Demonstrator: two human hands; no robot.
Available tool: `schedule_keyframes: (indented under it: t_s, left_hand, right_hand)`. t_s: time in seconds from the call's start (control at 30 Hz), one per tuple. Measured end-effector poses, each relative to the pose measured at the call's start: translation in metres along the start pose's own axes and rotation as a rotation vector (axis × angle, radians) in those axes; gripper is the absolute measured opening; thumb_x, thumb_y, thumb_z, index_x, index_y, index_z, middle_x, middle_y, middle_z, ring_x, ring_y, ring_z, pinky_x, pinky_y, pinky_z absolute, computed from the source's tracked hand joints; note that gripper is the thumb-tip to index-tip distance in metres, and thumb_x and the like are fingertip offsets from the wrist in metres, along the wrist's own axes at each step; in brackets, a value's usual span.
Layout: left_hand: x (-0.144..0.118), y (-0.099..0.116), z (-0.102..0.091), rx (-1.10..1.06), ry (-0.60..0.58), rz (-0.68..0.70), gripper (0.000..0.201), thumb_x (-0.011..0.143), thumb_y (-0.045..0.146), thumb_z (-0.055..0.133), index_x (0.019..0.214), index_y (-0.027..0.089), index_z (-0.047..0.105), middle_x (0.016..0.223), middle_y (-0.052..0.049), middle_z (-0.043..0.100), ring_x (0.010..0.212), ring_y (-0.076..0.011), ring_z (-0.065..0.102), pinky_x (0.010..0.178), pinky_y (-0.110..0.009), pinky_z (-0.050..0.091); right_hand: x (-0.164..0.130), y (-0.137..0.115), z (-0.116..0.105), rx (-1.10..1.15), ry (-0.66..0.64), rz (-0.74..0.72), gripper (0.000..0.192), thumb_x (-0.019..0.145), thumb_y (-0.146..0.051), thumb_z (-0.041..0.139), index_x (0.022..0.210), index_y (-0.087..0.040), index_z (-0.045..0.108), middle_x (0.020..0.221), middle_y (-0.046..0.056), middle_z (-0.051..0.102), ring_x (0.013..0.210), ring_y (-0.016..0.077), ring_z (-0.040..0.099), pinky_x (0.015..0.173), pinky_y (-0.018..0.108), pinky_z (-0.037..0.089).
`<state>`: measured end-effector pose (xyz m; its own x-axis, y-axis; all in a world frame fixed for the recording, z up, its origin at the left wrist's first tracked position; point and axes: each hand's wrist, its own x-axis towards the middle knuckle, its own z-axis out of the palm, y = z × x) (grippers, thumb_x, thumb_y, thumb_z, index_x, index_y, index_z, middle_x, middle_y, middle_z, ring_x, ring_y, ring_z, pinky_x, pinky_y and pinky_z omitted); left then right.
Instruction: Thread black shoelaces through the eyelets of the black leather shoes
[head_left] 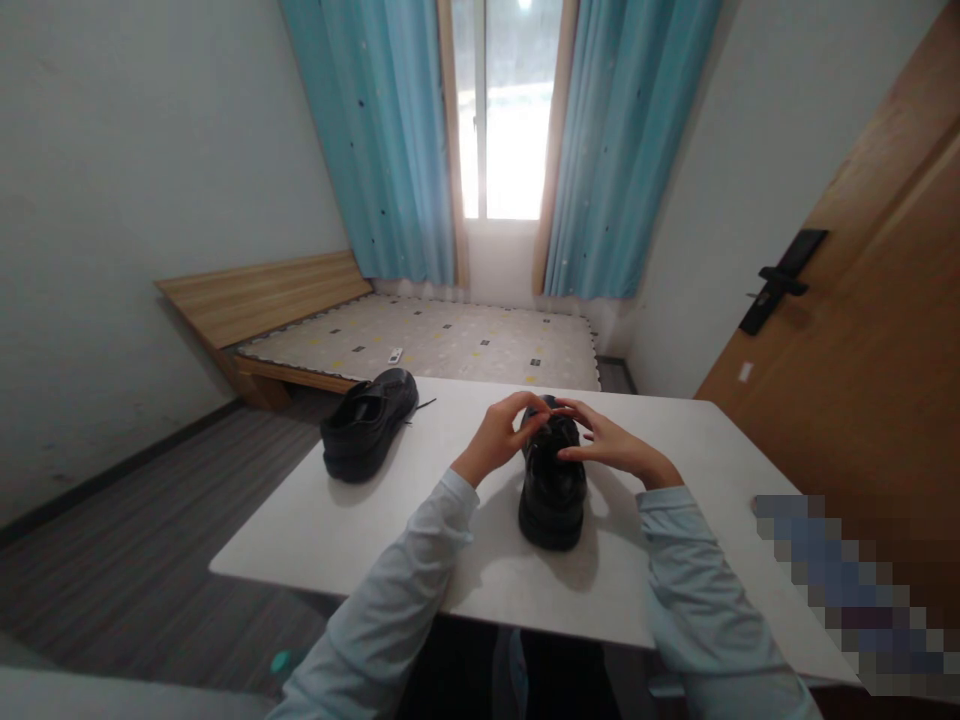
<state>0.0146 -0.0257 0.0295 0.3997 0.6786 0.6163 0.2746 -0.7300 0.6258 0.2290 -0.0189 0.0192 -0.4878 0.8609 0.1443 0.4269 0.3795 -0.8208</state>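
Note:
A black lace-up shoe [553,500] stands upright on the white table in front of me, its heel end toward me. My left hand [501,432] reaches over its front part from the left, thumb and fingers drawn together in a pinch at the lacing; whatever is between them is too small to make out. From the right, my right hand [604,440] curves around the same shoe, thumb low on its upper and fingertips meeting the left ones near the top. Its mate, another black shoe [367,425], rests at the table's left with a loose lace sticking out, untouched.
The white table [465,560] spans the space before me. Behind it is a bed [442,335] with a wooden headboard and a small white remote [395,355]. A wooden door [862,330] stands at the right. A blurred-out patch covers the table's right edge.

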Motion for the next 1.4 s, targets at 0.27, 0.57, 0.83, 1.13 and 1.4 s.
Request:
schedule_keyframes:
  t_s: [0.27,0.57,0.83,1.13,1.4]
  left_hand:
    - [0.000,0.005,-0.002,-0.744,-0.038,-0.239,0.033,0.082,0.046,0.058,0.086,0.017,0.043,0.098,-0.007,0.065,0.080,-0.0162,0.067,0.077,-0.034,0.055]
    - [-0.004,0.002,-0.011,-0.844,-0.286,-0.330,0.032,0.078,0.040,0.065,0.086,0.014,0.048,0.087,-0.003,0.062,0.071,-0.0141,0.068,0.066,-0.026,0.054]
    - [-0.005,0.007,-0.013,-0.835,-0.496,-0.423,0.033,0.076,0.042,0.067,0.083,0.014,0.050,0.083,-0.004,0.062,0.071,-0.0153,0.068,0.061,-0.021,0.052]
    - [-0.005,0.010,-0.012,-0.827,-0.455,-0.408,0.029,0.077,0.039,0.065,0.087,0.013,0.055,0.091,-0.007,0.063,0.075,-0.0167,0.069,0.070,-0.026,0.053]
    - [0.004,-0.010,-0.001,-0.499,0.089,-0.466,0.023,0.077,0.035,0.062,0.079,0.013,0.055,0.074,0.000,0.061,0.059,-0.0080,0.060,0.056,-0.020,0.051]
  right_hand:
    - [0.000,0.000,-0.001,-0.054,0.005,0.007,0.082,0.063,-0.040,0.076,0.135,-0.024,0.039,0.138,0.012,0.045,0.128,0.0286,0.042,0.104,0.048,0.035]
    - [0.000,0.003,-0.002,-0.067,0.002,0.020,0.083,0.064,-0.041,0.076,0.136,-0.022,0.039,0.140,0.013,0.043,0.128,0.0294,0.041,0.105,0.049,0.034]
    - [-0.001,0.000,-0.002,-0.022,0.004,0.019,0.083,0.064,-0.041,0.075,0.136,-0.022,0.039,0.138,0.014,0.045,0.128,0.0293,0.042,0.103,0.047,0.037]
    - [0.001,0.004,-0.003,0.088,0.042,-0.009,0.075,0.064,-0.036,0.076,0.131,-0.023,0.044,0.131,0.012,0.053,0.125,0.0265,0.046,0.098,0.043,0.042]
    - [0.011,0.014,-0.006,-0.006,0.453,0.024,0.030,0.074,-0.044,0.062,0.082,-0.015,0.068,0.087,0.009,0.070,0.080,0.0217,0.064,0.079,0.038,0.049]
